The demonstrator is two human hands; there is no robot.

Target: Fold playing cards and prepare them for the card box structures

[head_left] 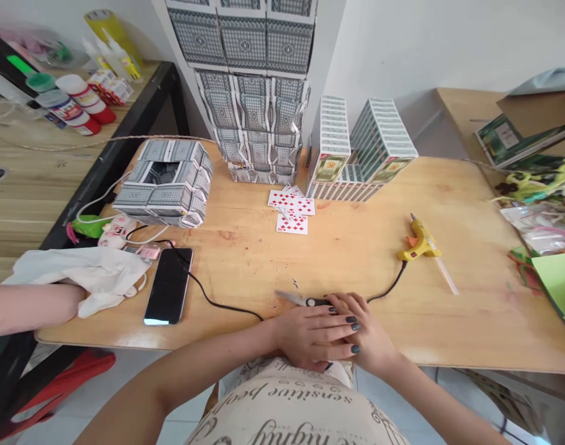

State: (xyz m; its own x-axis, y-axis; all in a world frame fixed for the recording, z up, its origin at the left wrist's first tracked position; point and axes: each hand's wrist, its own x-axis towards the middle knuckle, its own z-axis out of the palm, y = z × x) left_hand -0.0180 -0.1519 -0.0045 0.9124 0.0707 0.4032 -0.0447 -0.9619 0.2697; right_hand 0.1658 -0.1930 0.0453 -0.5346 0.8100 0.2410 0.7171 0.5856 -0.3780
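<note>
My left hand (305, 334) lies flat across the back of my right hand (370, 340) at the table's front edge, its fingers stretched out. The right hand is partly covered; the fingers that show are extended, and I see nothing gripped. Scissors (292, 298) lie just beyond, blades pointing left, their dark handle running under my fingertips. Farther off, several playing cards (292, 223) lie face up in a loose pile. A yellow glue gun (420, 241) rests to the right, with a clear glue stick (447, 276) at its back.
A tall tower of folded cards (266, 102) stands at the back, beside stacked green card boxes (373, 142). A square card structure (164, 182), phone (169, 285) and white cloth (92, 272) are leftward. Another person's arm (32, 307) enters there. A black cable (212, 301) crosses the table.
</note>
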